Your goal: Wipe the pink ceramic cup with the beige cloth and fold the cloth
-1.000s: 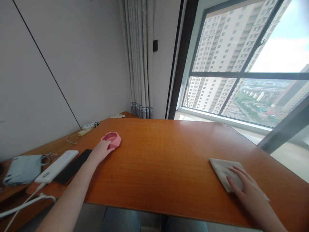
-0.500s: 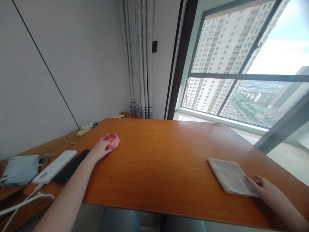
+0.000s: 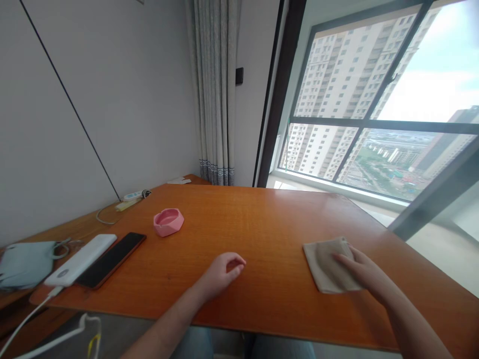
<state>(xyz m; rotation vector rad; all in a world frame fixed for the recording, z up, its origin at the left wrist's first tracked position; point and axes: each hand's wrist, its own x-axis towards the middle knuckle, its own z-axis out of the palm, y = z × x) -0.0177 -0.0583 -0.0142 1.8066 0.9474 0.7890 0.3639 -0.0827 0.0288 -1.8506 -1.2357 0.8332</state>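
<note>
A folded beige cloth (image 3: 324, 267) lies at the right of the wooden table. My right hand (image 3: 359, 269) grips its right side, thumb on top and the other fingers by its far edge. Over the middle of the table, near the front, is my left hand (image 3: 222, 271). Its fingers are loosely curled, with a gap between thumb and fingers and nothing held. A pink faceted ashtray-like dish (image 3: 168, 222) sits at the left, well apart from both hands.
At the left edge a black phone (image 3: 112, 259) lies beside a white power bank (image 3: 82, 259) with a cable plugged in. A pale blue pouch (image 3: 26, 264) and a white adapter (image 3: 132, 196) are further left. A window (image 3: 374, 119) stands behind on the right.
My left hand has let go of the pink dish and moved right, toward the table's middle. My right hand and the cloth have shifted left.
</note>
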